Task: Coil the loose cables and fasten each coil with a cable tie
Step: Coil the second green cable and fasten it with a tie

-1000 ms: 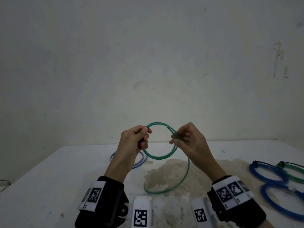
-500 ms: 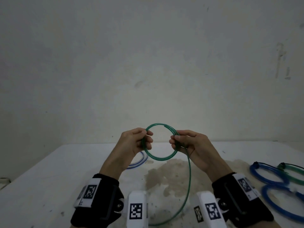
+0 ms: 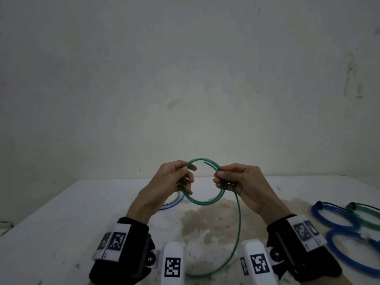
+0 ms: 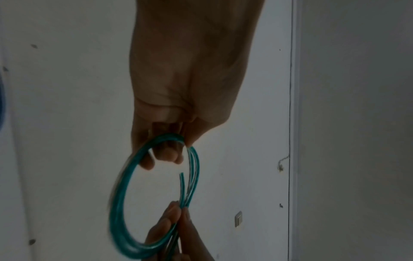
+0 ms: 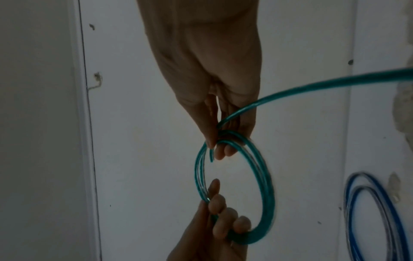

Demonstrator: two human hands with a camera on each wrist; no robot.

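A green cable (image 3: 202, 202) is wound into a small coil held upright above the white table (image 3: 61, 212). My left hand (image 3: 181, 177) grips the coil's left side, fingers curled round the strands (image 4: 170, 139). My right hand (image 3: 224, 179) pinches the right side (image 5: 223, 136) between thumb and fingers. The short free end (image 3: 207, 163) sticks out inside the top of the loop. A long loose tail (image 3: 236, 233) hangs from the right hand, curving down to the table's near edge.
A loose blue cable loop (image 3: 172, 202) lies on the table behind my left hand. At the right lie coiled blue cables (image 3: 333, 219) and a green coil (image 3: 368, 219), with black ties. A brown stain (image 3: 216, 219) marks the table's middle.
The loose tail has been drawn in, from a wide curve over the table to hanging steeply from the right hand. Both hands have sunk a little and keep their hold on the coil.
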